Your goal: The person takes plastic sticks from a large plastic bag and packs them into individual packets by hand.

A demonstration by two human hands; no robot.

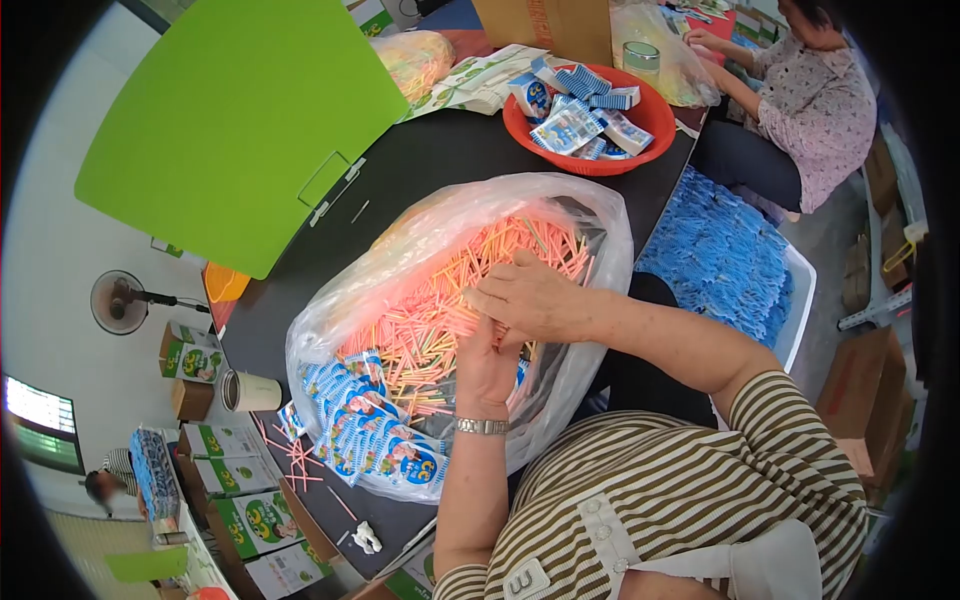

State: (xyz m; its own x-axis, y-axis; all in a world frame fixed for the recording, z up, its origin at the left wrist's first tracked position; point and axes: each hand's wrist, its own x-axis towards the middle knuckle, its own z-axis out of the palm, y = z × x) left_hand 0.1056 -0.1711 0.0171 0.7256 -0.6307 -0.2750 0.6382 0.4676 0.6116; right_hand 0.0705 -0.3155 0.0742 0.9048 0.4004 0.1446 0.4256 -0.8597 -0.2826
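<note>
A large clear plastic bag (600,215) lies open on the dark table, full of thin pink, orange and yellow sticks (420,335). Over the sticks my two hands meet. My left hand (485,370), with a metal watch band at the wrist, has its fingers curled under the other hand. My right hand (530,300) bends over it, fingers closed together. What they hold is hidden between them. Blue-and-white printed packets (370,430) are piled at the bag's lower left side.
A red bowl (650,150) of blue-and-white packets sits behind the bag. A green board (240,120) rises at the back left. A white cup (250,391) stands at the table's left edge. A blue-filled white tub (798,300) is at the right. Another person (815,110) sits at the upper right.
</note>
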